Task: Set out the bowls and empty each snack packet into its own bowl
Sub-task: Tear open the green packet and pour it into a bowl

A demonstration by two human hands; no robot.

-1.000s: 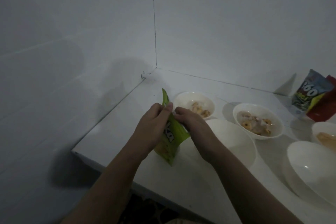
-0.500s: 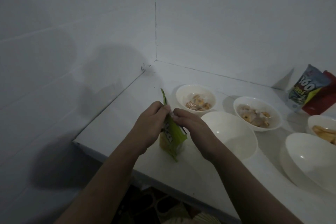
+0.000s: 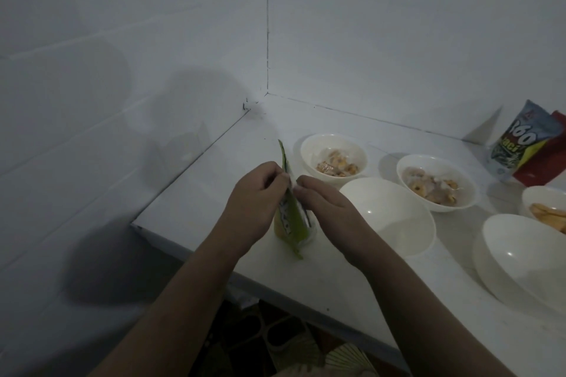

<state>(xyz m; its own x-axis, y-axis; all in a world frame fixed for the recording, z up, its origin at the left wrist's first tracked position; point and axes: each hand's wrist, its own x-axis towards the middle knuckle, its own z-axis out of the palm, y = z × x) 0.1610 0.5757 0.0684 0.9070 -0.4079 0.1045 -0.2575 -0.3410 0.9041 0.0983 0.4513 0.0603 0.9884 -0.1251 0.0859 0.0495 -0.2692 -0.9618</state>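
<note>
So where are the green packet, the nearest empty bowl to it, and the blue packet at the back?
green packet (image 3: 289, 223), head view, on its lower front face.
empty bowl (image 3: 395, 217), head view, on its bare inside.
blue packet (image 3: 517, 144), head view, on its printed front.

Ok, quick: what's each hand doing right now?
Left hand: pinching the top edge of the green snack packet.
Right hand: pinching the same packet's top edge from the other side.

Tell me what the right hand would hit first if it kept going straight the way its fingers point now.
The right hand points left, into the green packet it already pinches; just beyond is the left hand, pinching the same top edge. Depth between the hands is unclear.
</note>
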